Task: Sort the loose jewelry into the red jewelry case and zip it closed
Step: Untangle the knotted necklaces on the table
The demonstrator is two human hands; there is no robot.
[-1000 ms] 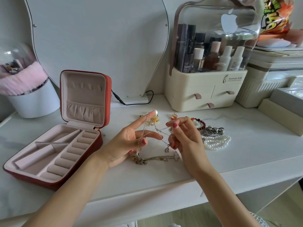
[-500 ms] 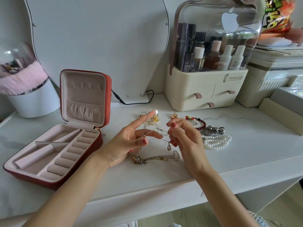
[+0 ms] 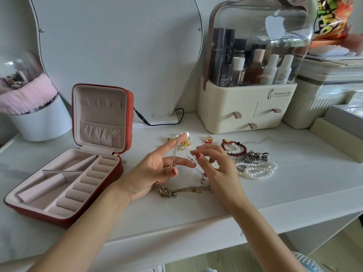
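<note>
step in hand, as judged: untangling a thin chain (image 3: 177,160) before it goes into the red jewelry case (image 3: 64,173). your left hand (image 3: 151,171) is mostly spread, index finger extended with the chain looped over its tip and draped across the middle finger; whether the thumb pins it cannot be told. your right hand (image 3: 218,169) has its fingers curled, and the thumb and a finger appear to pinch the chain's far run, a small pendant (image 3: 202,180) dangling below.

advice: keep tension light, so a knot loosens rather than tightens. work loops off one finger at a time. keep the pendant clear of the gold brooch chain (image 3: 182,191) lying on the desk (image 3: 196,213) just beneath, or they may snag.

position: the chain spans between both hands, above the desk. case stands open, lid upright, to the left of your left hand, compartments bare. the pearl strands (image 3: 257,170) and red bead bracelet (image 3: 233,147) wait to the right.
</note>
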